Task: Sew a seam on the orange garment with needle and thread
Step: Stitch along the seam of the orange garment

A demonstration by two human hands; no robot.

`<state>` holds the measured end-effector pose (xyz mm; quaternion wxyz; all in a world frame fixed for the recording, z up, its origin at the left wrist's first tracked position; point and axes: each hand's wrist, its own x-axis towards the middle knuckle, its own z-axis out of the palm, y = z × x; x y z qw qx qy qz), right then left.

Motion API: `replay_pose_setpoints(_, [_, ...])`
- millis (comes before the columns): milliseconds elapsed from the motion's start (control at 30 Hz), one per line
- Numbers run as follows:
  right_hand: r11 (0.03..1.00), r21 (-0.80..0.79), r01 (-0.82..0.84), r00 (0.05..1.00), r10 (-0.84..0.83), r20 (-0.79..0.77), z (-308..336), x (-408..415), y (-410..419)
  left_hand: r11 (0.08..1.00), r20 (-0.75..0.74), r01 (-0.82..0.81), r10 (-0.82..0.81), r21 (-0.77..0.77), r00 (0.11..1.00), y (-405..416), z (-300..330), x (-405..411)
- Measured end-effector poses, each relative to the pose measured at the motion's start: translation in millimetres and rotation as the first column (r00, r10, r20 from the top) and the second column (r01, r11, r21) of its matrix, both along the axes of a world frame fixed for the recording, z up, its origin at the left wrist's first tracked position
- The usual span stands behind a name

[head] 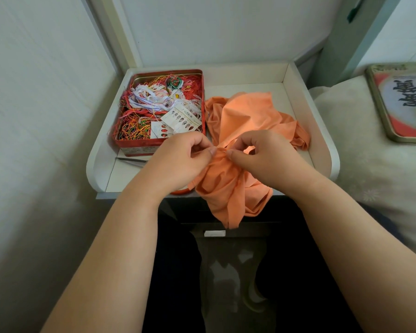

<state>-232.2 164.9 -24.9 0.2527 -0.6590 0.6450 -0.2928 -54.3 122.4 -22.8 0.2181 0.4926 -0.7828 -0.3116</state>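
Since it is soft: thin orange cloth garment bunches easily at the stand's front edge.
Grip: left hand and right hand both pinch the fold.

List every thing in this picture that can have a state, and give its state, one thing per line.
Orange garment: crumpled, partly hanging over the table's front edge.
Left hand: pinching a fold of the garment.
Right hand: pinching the same fold.
Red tin: open, full of tangled thread.
Tin lid: off, lying on the bed.
Needle: too small to tell.
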Motion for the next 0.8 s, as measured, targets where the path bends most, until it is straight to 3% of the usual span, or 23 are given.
replay_pose_setpoints(200, [0.984,-0.135,0.117,0.992,-0.121,-0.022,-6,16,3,0.989,-0.016,-0.01,0.008,-0.15,1.0,8,-3,-12])
replay_pose_setpoints(300, [0.974,-0.142,0.174,0.984,-0.168,0.052,-8,19,4,0.961,-0.04,0.006,-0.017,-0.277,0.999,10,-5,-15])
replay_pose_setpoints(500, [0.992,-0.023,0.123,0.96,-0.113,0.257,1,16,4,0.898,-0.045,-0.04,0.023,-0.438,0.999,8,-4,-14])
replay_pose_setpoints(800, [0.971,0.216,-0.104,0.944,0.028,0.329,8,4,7,0.902,-0.062,-0.08,0.059,-0.423,0.996,5,-4,-12])
